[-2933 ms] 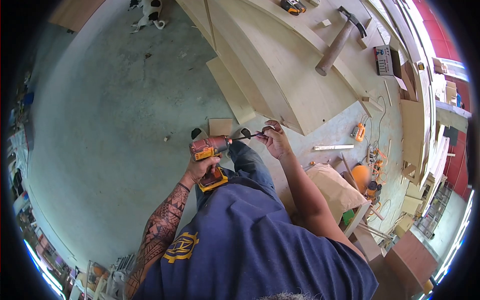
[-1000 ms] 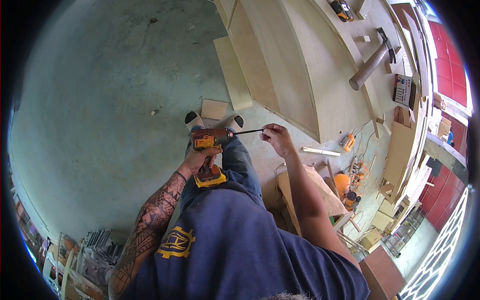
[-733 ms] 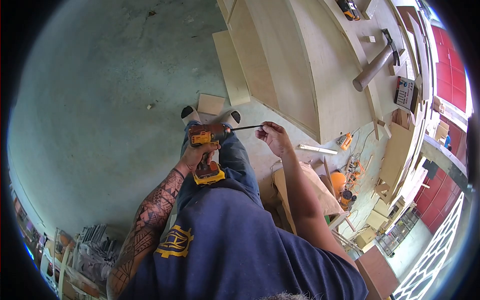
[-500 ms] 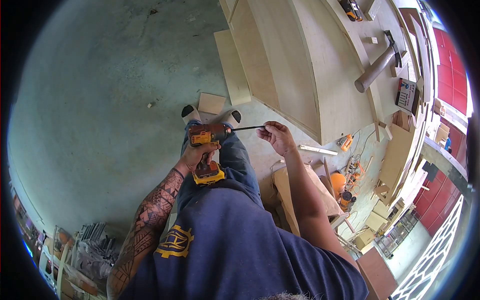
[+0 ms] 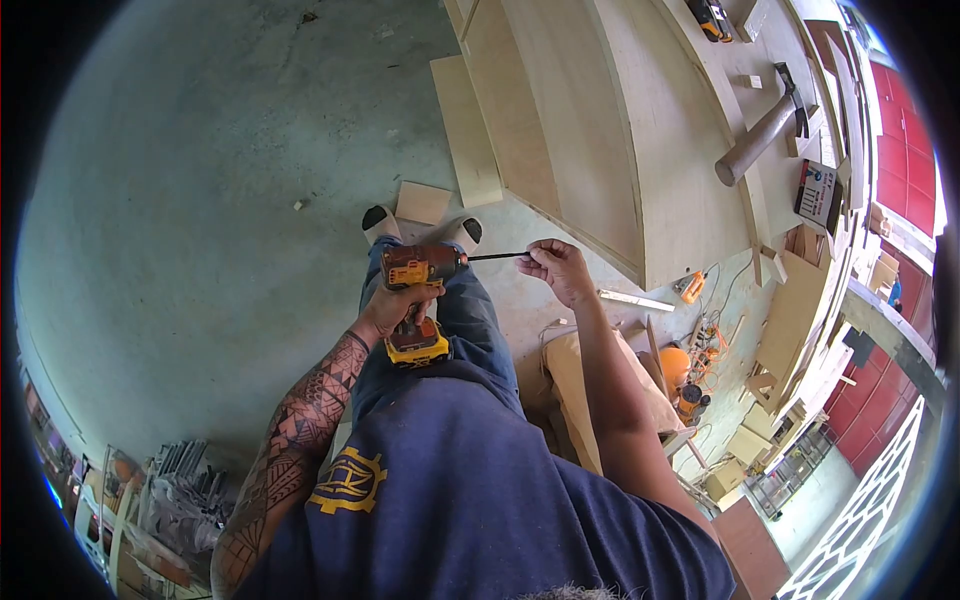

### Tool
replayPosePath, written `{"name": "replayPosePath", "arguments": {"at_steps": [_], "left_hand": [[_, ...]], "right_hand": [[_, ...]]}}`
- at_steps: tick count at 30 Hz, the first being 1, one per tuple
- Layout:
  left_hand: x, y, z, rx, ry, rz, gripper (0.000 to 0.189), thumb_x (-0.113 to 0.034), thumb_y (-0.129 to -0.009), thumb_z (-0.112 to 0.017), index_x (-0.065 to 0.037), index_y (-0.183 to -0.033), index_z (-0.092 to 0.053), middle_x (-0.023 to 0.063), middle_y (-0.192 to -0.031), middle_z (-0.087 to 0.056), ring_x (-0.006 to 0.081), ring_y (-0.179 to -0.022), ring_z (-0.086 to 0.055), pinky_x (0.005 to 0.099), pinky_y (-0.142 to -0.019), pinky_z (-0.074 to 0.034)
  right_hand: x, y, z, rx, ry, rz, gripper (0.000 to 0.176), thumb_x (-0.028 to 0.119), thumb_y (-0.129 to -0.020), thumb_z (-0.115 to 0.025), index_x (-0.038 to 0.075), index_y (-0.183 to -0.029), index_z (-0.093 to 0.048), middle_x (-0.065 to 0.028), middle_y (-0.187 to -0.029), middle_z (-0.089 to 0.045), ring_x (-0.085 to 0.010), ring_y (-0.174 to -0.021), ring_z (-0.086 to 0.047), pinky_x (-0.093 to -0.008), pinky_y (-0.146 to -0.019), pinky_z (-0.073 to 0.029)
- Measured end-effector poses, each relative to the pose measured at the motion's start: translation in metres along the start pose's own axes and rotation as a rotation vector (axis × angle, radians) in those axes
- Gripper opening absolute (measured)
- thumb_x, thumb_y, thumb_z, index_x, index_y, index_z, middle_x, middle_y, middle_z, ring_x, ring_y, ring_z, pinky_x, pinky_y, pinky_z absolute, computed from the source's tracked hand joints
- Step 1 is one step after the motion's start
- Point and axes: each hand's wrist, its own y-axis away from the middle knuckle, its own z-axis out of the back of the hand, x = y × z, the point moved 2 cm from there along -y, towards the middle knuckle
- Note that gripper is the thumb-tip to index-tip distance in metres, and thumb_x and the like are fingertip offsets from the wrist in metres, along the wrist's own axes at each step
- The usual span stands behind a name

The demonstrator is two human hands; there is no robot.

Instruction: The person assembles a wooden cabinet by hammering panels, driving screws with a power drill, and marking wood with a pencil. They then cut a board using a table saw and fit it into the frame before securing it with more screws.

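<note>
Wrapped round the grip of a yellow and black cordless drill (image 5: 418,266) is my left hand (image 5: 398,308), holding it level in front of my legs with the battery at the bottom. A long dark bit (image 5: 495,257) sticks out of the chuck toward the right. My right hand (image 5: 556,270) pinches the far end of this bit between thumb and fingertips; the very tip is hidden there.
At upper right stands a large pale plywood cabinet (image 5: 580,120). On it lie a hammer (image 5: 765,130), a small box (image 5: 817,193) and a yellow and black tool (image 5: 710,18). Cords and an orange tool (image 5: 691,287) lie on the floor (image 5: 200,200). Bagged items (image 5: 185,505) stand at lower left.
The drill and both hands have shifted very slightly to the right. My right hand keeps its pinch at the bit's end, and my left its hold on the grip.
</note>
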Motion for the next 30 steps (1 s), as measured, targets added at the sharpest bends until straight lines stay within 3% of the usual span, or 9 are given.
{"name": "replayPosePath", "arguments": {"at_steps": [6, 11, 17, 22, 25, 30], "left_hand": [[0.005, -0.003, -0.002, 0.011, 0.113, 0.008, 0.023, -0.015, -0.093, -0.068, 0.004, -0.105, -0.069, 0.0029, -0.070, -0.062, 0.0109, -0.054, -0.058, 0.0265, -0.052, -0.051], [0.009, -0.007, -0.002, 0.009, 0.078, -0.005, 0.024, -0.019, -0.094, -0.072, 0.003, -0.104, -0.070, 0.0015, -0.067, -0.061, 0.0107, -0.052, -0.056, 0.0265, -0.052, -0.047], [0.023, -0.016, 0.000, -0.007, 0.100, -0.071, 0.019, -0.014, -0.093, -0.069, 0.003, -0.104, -0.069, 0.0036, -0.073, -0.065, 0.0109, -0.054, -0.059, 0.0259, -0.052, -0.050], [0.037, -0.033, -0.016, -0.075, 0.240, -0.075, 0.021, -0.017, -0.093, -0.073, 0.002, -0.103, -0.070, 0.0035, -0.074, -0.064, 0.0108, -0.055, -0.058, 0.0262, -0.052, -0.048], [0.050, -0.052, -0.028, -0.071, 0.327, -0.031, 0.020, -0.014, -0.092, -0.072, 0.001, -0.106, -0.069, 0.0056, -0.080, -0.068, 0.0115, -0.055, -0.060, 0.0264, -0.051, -0.051], [0.062, -0.077, -0.046, -0.088, 0.378, -0.019, 0.023, -0.017, -0.092, -0.072, 0.000, -0.106, -0.068, 0.0048, -0.076, -0.065, 0.0114, -0.054, -0.059, 0.0264, -0.050, -0.051]], "right_hand": [[0.007, -0.007, 0.006, 0.048, 0.026, -0.047, 0.014, 0.006, -0.100, -0.068, -0.003, -0.109, -0.068, -0.0147, -0.103, -0.073, -0.0286, -0.096, -0.075, -0.0414, -0.090, -0.064], [0.005, -0.014, 0.008, 0.043, 0.051, -0.040, 0.012, 0.006, -0.099, -0.068, -0.002, -0.108, -0.069, -0.0142, -0.103, -0.073, -0.0284, -0.097, -0.075, -0.0419, -0.090, -0.064], [-0.004, -0.022, -0.006, 0.048, -0.058, 0.046, 0.021, 0.009, -0.099, -0.070, 0.001, -0.117, -0.065, -0.0125, -0.102, -0.072, -0.0265, -0.097, -0.074, -0.0422, -0.093, -0.062], [-0.037, -0.048, -0.013, -0.266, -0.435, 0.113, 0.021, 0.015, -0.098, -0.073, 0.005, -0.114, -0.063, -0.0097, -0.103, -0.071, -0.0237, -0.097, -0.071, -0.0426, -0.096, -0.060], [-0.051, -0.061, -0.004, -0.341, -0.545, 0.126, 0.023, 0.021, -0.098, -0.074, 0.007, -0.113, -0.064, -0.0083, -0.104, -0.070, -0.0225, -0.101, -0.069, -0.0428, -0.099, -0.058], [-0.045, -0.066, 0.004, -0.410, -0.611, 0.175, 0.025, 0.025, -0.099, -0.073, 0.006, -0.114, -0.065, -0.0080, -0.105, -0.069, -0.0224, -0.104, -0.067, -0.0433, -0.102, -0.056]]}}
